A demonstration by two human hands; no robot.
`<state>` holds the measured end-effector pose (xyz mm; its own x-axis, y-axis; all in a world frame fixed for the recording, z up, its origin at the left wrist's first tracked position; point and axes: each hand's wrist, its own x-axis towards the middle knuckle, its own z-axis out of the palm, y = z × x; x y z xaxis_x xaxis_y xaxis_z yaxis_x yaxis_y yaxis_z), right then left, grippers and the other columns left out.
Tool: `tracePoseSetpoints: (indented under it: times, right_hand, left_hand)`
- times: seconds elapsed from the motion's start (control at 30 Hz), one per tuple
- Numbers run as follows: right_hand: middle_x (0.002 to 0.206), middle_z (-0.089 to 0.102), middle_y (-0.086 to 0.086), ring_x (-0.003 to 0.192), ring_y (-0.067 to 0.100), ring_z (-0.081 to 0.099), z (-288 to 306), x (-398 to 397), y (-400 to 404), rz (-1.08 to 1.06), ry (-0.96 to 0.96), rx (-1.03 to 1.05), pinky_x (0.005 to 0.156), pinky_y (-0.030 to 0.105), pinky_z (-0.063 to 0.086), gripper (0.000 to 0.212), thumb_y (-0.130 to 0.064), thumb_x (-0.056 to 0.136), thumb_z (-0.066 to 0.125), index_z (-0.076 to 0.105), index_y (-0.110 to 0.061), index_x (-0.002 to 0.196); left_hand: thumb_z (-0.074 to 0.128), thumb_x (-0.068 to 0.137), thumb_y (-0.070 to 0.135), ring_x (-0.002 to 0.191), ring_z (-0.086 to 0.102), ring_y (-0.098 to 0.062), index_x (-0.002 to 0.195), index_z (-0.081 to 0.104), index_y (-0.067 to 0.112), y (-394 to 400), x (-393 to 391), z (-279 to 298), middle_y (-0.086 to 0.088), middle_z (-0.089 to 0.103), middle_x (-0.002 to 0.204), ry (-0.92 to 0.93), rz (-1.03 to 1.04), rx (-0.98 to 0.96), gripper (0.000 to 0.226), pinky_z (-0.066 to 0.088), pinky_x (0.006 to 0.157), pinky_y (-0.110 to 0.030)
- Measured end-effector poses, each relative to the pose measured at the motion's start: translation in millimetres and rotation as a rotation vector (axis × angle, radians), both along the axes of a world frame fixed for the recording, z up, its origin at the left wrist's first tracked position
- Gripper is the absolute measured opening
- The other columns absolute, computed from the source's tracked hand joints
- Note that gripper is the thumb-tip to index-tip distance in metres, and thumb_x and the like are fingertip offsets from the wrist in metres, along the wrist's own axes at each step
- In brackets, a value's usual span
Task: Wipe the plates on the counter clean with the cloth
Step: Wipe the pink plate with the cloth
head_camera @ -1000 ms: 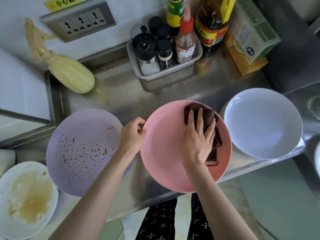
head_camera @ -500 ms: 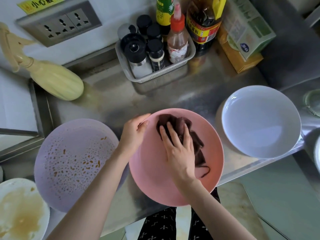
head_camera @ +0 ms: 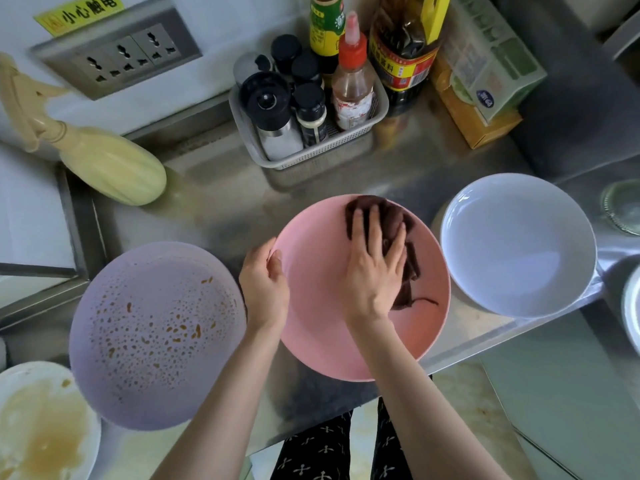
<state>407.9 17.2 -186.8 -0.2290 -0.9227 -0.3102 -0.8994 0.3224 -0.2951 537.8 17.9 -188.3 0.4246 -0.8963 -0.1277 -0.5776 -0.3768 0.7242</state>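
Observation:
A pink plate (head_camera: 322,337) sits at the counter's front edge, partly overhanging it. My right hand (head_camera: 375,268) presses a dark brown cloth (head_camera: 398,223) flat against the plate's upper right with straight, spread fingers. My left hand (head_camera: 265,289) grips the pink plate's left rim, thumb over the edge. To the left lies a lilac plate (head_camera: 152,334) speckled with brown sauce drops. A white plate (head_camera: 45,424) smeared with yellowish sauce is at the bottom left corner. A clean white plate (head_camera: 519,244) rests to the right.
A grey basket of condiment bottles (head_camera: 308,105) stands at the back, with a large oil bottle (head_camera: 405,43) and cartons (head_camera: 485,71) beside it. A yellow spray bottle (head_camera: 100,161) lies at the left under a wall socket (head_camera: 117,53). The steel counter (head_camera: 214,209) ends near my legs.
My right hand has slid the cloth from the plate's upper left back to its upper right. The left hand keeps its hold on the rim.

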Motion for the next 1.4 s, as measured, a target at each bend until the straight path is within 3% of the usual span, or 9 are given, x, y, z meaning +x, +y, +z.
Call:
tracePoseSetpoints:
  times: [0.17,0.27,0.43,0.57,0.7,0.83,1.0,1.2,1.4]
  right_hand:
    - [0.159,-0.003,-0.009,0.142,0.035,-0.005,9,-11,23,-0.072,-0.037,0.050,0.115,0.043,0.008,0.068,-0.005,0.091,0.024,-0.001,-0.030,0.150]
    - [0.158,0.005,-0.012,0.142,0.035,-0.004,9,-18,33,0.053,-0.093,0.047,0.115,0.044,0.012,0.066,-0.006,0.091,0.020,0.005,-0.031,0.150]
    - [0.145,0.044,-0.001,0.133,0.046,0.031,4,-21,45,0.237,-0.112,-0.087,0.099,0.052,0.037,0.067,-0.007,0.078,0.023,0.043,-0.021,0.141]
    - [0.143,0.047,-0.004,0.131,0.040,0.036,-3,-9,46,0.449,-0.110,-0.144,0.095,0.049,0.043,0.061,-0.012,0.079,0.034,0.047,-0.025,0.137]
    - [0.143,0.046,-0.002,0.131,0.039,0.040,-9,-4,17,0.582,0.061,-0.224,0.102,0.048,0.038,0.057,-0.018,0.082,0.031,0.051,-0.027,0.134]
    - [0.142,0.048,0.001,0.127,0.046,0.041,-11,-3,2,0.483,0.067,-0.278,0.099,0.052,0.040,0.055,-0.014,0.083,0.031,0.053,-0.025,0.132]
    - [0.139,0.052,0.003,0.122,0.046,0.047,-3,-16,-3,0.307,0.167,-0.277,0.093,0.049,0.045,0.055,-0.012,0.081,0.032,0.057,-0.019,0.130]
    - [0.139,0.050,0.007,0.109,0.044,0.054,6,-44,11,0.152,0.226,-0.178,0.077,0.047,0.052,0.063,0.000,0.071,0.070,0.055,-0.015,0.130]
    - [0.109,0.065,0.015,0.084,0.037,0.059,19,-61,50,0.168,0.345,-0.173,0.064,0.039,0.053,0.050,0.001,0.064,0.061,0.065,-0.003,0.114]
  left_hand:
    - [0.046,0.091,0.002,0.107,0.056,-0.033,0.115,0.058,0.000,17,-9,5,-0.019,0.060,0.115,-0.066,0.053,0.046,0.026,0.032,0.084,-0.019]
    - [0.053,0.090,0.006,0.113,0.054,-0.032,0.122,0.054,0.001,9,-4,9,-0.019,0.058,0.122,-0.093,-0.146,0.050,0.033,0.031,0.089,-0.017]
    - [0.054,0.091,0.008,0.100,0.064,-0.027,0.108,0.064,0.000,-26,-4,7,-0.017,0.070,0.106,-0.034,-0.384,0.033,0.021,0.032,0.075,-0.011]
    - [0.051,0.092,0.005,0.097,0.065,-0.029,0.105,0.064,-0.004,-29,-3,3,-0.021,0.070,0.104,-0.059,-0.428,0.014,0.021,0.034,0.076,-0.013]
    - [0.049,0.092,0.005,0.093,0.065,-0.030,0.103,0.063,-0.006,-36,6,1,-0.023,0.069,0.100,-0.025,-0.450,0.002,0.021,0.036,0.076,-0.015]
    - [0.045,0.090,0.015,0.083,0.063,-0.031,0.097,0.062,-0.005,-37,14,-2,-0.021,0.068,0.089,-0.011,-0.455,0.005,0.028,0.039,0.072,-0.023]
    - [0.049,0.092,0.004,0.086,0.058,-0.021,0.106,0.062,-0.006,-29,11,-6,-0.021,0.068,0.098,-0.025,-0.330,-0.025,0.021,0.034,0.074,-0.014]
    - [0.049,0.092,0.005,0.088,0.062,-0.028,0.107,0.062,-0.008,-24,3,-5,-0.025,0.069,0.100,-0.037,-0.192,-0.063,0.023,0.034,0.073,-0.015]
    - [0.049,0.092,0.005,0.086,0.061,-0.039,0.102,0.063,-0.009,-25,-3,-5,-0.029,0.068,0.095,-0.069,-0.076,-0.057,0.022,0.030,0.067,-0.019]
